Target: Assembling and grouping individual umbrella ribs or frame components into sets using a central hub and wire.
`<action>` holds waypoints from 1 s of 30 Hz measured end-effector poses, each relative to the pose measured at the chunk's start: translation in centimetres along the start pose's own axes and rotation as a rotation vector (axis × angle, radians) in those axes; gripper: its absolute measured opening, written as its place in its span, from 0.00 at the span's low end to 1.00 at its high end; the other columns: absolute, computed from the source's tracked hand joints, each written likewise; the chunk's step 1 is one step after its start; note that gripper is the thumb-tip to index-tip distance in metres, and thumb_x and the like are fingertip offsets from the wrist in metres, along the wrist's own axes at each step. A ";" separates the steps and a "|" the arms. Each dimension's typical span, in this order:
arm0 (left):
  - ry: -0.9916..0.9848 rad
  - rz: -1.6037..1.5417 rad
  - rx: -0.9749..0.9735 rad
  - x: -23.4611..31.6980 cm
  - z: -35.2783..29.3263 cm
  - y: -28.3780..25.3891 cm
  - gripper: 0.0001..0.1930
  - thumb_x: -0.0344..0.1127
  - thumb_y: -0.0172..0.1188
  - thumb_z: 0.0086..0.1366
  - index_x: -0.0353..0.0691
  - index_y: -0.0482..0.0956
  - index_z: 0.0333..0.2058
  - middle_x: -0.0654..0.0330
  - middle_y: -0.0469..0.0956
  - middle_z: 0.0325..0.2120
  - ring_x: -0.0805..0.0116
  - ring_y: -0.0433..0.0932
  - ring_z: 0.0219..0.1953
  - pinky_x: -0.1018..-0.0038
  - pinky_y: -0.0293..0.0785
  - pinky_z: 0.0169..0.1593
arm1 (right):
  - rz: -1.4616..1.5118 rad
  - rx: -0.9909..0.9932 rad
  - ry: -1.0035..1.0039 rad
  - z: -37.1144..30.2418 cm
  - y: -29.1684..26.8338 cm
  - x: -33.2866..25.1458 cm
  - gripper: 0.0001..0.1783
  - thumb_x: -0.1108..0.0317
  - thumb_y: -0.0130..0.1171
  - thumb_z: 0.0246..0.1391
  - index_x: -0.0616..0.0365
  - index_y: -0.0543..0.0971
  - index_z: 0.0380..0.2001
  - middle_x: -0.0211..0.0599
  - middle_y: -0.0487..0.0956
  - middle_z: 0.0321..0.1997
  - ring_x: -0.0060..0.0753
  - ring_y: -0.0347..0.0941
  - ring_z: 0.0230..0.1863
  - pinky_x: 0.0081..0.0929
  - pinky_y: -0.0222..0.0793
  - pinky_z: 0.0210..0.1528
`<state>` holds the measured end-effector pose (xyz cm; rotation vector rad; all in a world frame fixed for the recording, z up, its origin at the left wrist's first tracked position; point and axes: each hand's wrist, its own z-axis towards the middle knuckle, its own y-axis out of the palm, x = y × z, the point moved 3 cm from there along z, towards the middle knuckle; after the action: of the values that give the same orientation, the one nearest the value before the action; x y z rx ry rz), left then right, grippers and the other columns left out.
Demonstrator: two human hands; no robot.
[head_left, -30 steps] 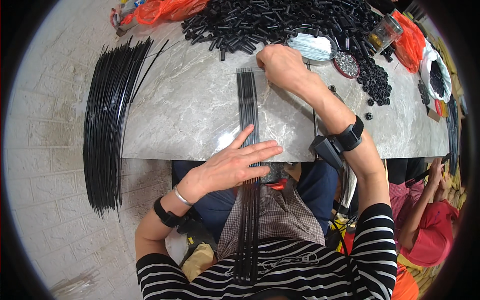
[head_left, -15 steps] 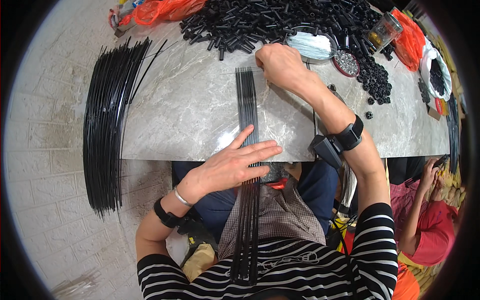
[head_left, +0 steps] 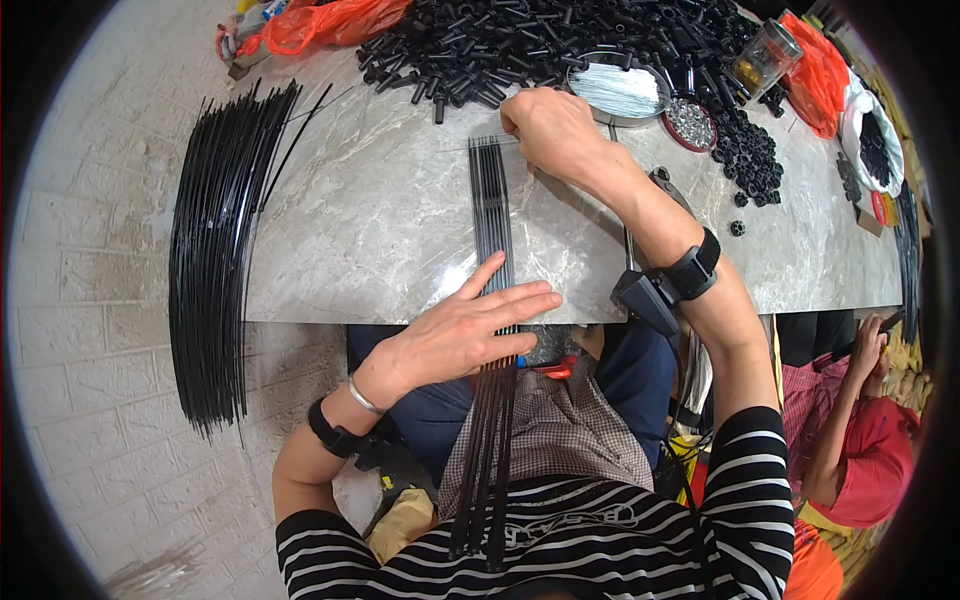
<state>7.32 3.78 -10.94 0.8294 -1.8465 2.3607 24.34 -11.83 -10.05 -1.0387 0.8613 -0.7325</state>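
A row of thin black rods (head_left: pixel 490 205) lies side by side, running from the tabletop over its near edge towards my striped shirt. My left hand (head_left: pixel 450 340) rests flat across the rods near that edge, fingers stretched and spread. At their far ends a fine wire (head_left: pixel 458 149) crosses the rods and sticks out to the left. My right hand (head_left: pixel 560 130) is closed in a pinch at the other end of this wire, just right of the rod tips. Its fingertips are mostly hidden behind the hand.
A big bundle of black rods (head_left: pixel 225 230) hangs over the table's left edge. Black tubular parts (head_left: pixel 540 40) are heaped at the back, beside a dish of white wires (head_left: pixel 617 90), a red dish of small metal pieces (head_left: pixel 690 125) and a jar (head_left: pixel 768 60). Another person (head_left: pixel 870 460) sits at right.
The near ends of the rods have swung slightly left. My right hand has shifted a little left; my left hand stays in place on the rods.
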 end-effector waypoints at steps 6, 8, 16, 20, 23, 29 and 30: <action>0.002 -0.006 0.005 -0.2 0.1 0.0 0.08 0.34 0.60 0.56 0.50 0.80 0.36 0.65 0.67 0.62 0.65 0.65 0.64 0.47 0.46 0.70 | 0.080 -0.118 0.047 0.7 -0.9 0.2 0.10 0.80 0.54 0.41 0.60 0.81 0.28 0.46 0.81 0.30 0.50 0.79 0.37 0.40 0.73 0.40; 0.001 -0.011 0.003 -0.1 0.1 0.1 0.08 0.34 0.60 0.56 0.50 0.80 0.36 0.65 0.67 0.61 0.65 0.65 0.64 0.47 0.47 0.70 | 0.122 -0.093 0.046 0.8 -0.7 -0.1 0.10 0.79 0.54 0.42 0.60 0.81 0.28 0.46 0.81 0.29 0.50 0.79 0.36 0.40 0.73 0.40; 0.014 -0.009 0.032 0.0 0.0 0.0 0.09 0.34 0.59 0.58 0.50 0.79 0.38 0.64 0.68 0.61 0.64 0.65 0.63 0.47 0.49 0.69 | 0.184 0.049 0.015 0.6 0.4 -1.1 0.08 0.78 0.54 0.44 0.62 0.81 0.28 0.49 0.81 0.28 0.51 0.79 0.34 0.40 0.73 0.38; 0.025 0.022 0.045 0.0 -0.1 0.1 0.09 0.35 0.59 0.58 0.50 0.79 0.39 0.65 0.68 0.61 0.65 0.66 0.63 0.48 0.49 0.69 | 0.241 0.087 0.029 0.4 0.7 -0.7 0.08 0.77 0.55 0.46 0.64 0.81 0.31 0.50 0.81 0.29 0.51 0.79 0.34 0.40 0.73 0.38; 0.021 0.066 0.051 0.0 -0.1 0.3 0.12 0.36 0.60 0.58 0.52 0.78 0.43 0.66 0.67 0.61 0.66 0.66 0.62 0.49 0.49 0.69 | 0.320 0.131 0.033 0.2 0.8 -0.7 0.09 0.76 0.55 0.48 0.64 0.81 0.32 0.51 0.81 0.30 0.51 0.79 0.34 0.39 0.73 0.39; 0.029 0.074 0.098 -0.1 -0.2 0.8 0.19 0.39 0.60 0.58 0.58 0.76 0.50 0.66 0.67 0.61 0.66 0.67 0.62 0.49 0.50 0.69 | 0.382 0.188 0.006 0.0 1.3 -0.4 0.09 0.76 0.56 0.47 0.66 0.81 0.33 0.52 0.81 0.32 0.50 0.79 0.36 0.39 0.73 0.41; 0.028 0.063 0.097 -0.1 -0.2 0.8 0.19 0.40 0.60 0.59 0.59 0.75 0.50 0.66 0.67 0.61 0.66 0.67 0.62 0.49 0.50 0.69 | 0.374 0.207 -0.011 -0.1 1.3 -0.5 0.09 0.75 0.57 0.47 0.66 0.81 0.33 0.52 0.81 0.32 0.50 0.79 0.36 0.38 0.73 0.41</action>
<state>7.06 3.74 -11.68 0.7525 -1.7866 2.5045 24.20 -11.01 -11.15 -0.6711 0.9170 -0.4858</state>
